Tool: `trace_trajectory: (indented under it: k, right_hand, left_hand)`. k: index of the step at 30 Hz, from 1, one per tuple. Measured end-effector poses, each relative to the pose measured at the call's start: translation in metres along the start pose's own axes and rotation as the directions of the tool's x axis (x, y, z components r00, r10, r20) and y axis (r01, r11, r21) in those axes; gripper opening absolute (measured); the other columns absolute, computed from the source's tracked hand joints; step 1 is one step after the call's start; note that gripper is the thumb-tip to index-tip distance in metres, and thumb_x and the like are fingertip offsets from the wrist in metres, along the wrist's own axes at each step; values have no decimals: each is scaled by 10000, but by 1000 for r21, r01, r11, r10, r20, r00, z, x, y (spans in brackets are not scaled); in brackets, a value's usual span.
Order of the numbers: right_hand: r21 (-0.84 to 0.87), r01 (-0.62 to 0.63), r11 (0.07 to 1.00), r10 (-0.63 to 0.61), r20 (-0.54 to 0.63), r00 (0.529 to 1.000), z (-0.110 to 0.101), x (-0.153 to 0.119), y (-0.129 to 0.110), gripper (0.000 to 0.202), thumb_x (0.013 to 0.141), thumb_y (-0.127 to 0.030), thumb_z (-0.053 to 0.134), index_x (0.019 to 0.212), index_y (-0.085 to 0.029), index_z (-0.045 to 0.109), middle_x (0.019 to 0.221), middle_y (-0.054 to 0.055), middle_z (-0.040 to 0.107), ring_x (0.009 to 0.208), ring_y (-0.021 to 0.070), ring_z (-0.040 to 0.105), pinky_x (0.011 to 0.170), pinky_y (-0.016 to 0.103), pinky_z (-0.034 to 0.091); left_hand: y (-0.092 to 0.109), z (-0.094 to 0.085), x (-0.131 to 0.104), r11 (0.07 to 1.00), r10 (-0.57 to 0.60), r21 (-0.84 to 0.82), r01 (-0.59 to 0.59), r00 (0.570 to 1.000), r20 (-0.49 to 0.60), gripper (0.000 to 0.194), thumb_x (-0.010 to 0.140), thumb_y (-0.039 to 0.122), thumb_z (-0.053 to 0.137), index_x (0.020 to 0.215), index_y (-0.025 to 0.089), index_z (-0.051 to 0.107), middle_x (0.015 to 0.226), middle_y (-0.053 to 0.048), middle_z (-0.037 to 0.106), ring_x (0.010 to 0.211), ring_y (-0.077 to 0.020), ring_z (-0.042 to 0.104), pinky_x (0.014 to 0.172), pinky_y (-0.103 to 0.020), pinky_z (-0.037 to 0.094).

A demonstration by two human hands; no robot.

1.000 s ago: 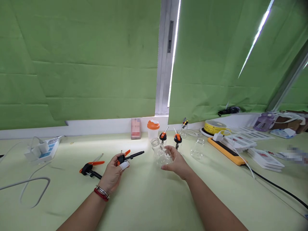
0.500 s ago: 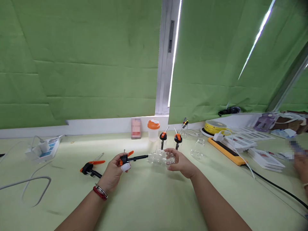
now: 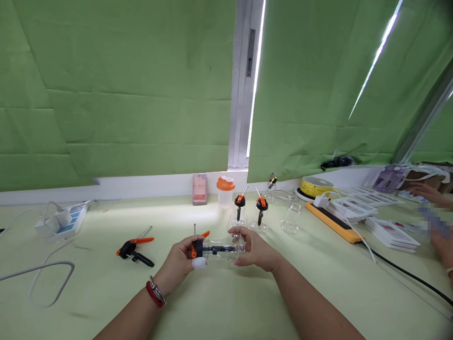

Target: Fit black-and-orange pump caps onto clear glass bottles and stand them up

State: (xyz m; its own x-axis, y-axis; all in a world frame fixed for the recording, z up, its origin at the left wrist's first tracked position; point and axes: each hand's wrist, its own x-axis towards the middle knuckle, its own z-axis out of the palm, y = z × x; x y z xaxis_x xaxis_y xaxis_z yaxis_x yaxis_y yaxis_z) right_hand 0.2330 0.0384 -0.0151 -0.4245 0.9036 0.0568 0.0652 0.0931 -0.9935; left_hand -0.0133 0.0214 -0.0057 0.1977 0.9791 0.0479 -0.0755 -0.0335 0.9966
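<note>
My left hand (image 3: 182, 259) grips a black and orange pourer lid (image 3: 198, 249) with an orange lever and a thin metal spout. The lid meets the mouth of a clear bottle (image 3: 230, 243) lying sideways, and its black tube shows inside. Around the bottle's base my right hand (image 3: 258, 248) is closed. A white wrap covers one left fingertip. Left of my hands, another black and orange pourer lid (image 3: 132, 250) lies on the table. Two clear bottles fitted with such lids, a nearer-left one (image 3: 239, 222) and one beside it (image 3: 260, 226), stand behind the right hand.
An uncapped clear bottle (image 3: 291, 219) stands to the right, near an orange power strip (image 3: 334, 224) and stacked printed cards (image 3: 391, 233). An orange-lidded cup (image 3: 225, 193) is at the back. White cables (image 3: 53, 262) lie at left. Another person's hand (image 3: 442, 245) is at far right.
The lid's black tube has gone into the bottle, and the lid now meets the bottle mouth. My left hand moved right and slightly down; my right hand moved slightly left with the bottle.
</note>
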Motion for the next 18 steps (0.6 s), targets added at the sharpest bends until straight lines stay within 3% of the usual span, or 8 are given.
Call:
trace_trajectory:
  k: [9,18]
  right_hand:
    - [-32,32,999,-32,-2,999,1,0,3,752,478,-182,820,1158,-269,510,1065,26,468,901,166,528,783,312,470]
    - [120,23,992,-20,-22,1000,4,4,4,733,489,-191,825,1148,-249,509,1046,44,484,932,184,496,694,297,499]
  left_hand:
    - [-4,-2,1,999,-1,47,0,1000,10,507,478,140,806,961,197,662,927,-42,688,794,-177,603,718,-283,500]
    - [-2,-2,-1,997,22,73,-23,1000,5,466,520,164,787,967,190,659,905,-16,658,798,-152,571,711,-260,485]
